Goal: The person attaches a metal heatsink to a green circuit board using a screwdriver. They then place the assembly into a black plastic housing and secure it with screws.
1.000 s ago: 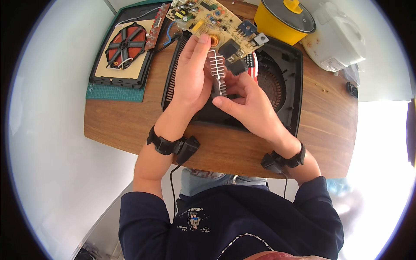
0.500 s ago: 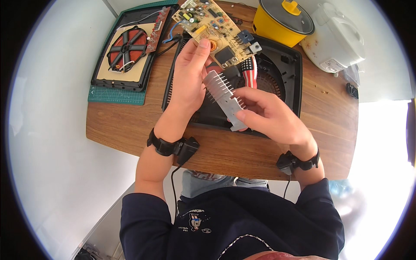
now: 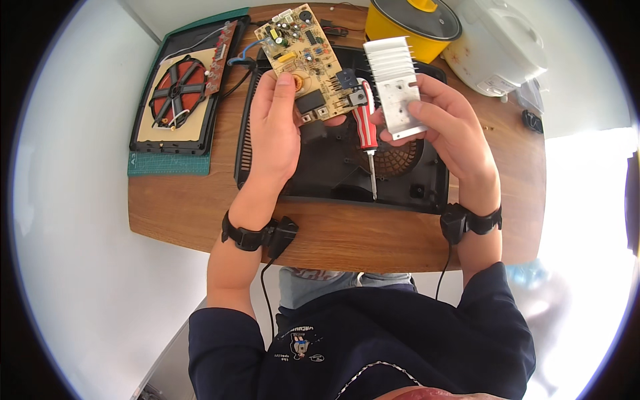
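The left hand (image 3: 277,130) grips the tan circuit board (image 3: 303,47) by its near edge, thumb on the component face. The right hand (image 3: 447,127) is closed on a finned aluminium heat sink (image 3: 397,83), and a red-handled screwdriver (image 3: 365,127) is held with it against the palm, tip down. Both hands are over the open black cooker housing (image 3: 400,180), the heat sink just right of the board.

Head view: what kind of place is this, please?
Probably a small appliance repair bench. The left hand holds a circuit board, the right hand an aluminium heat sink and a screwdriver, above an opened black cooker housing on a wooden table.
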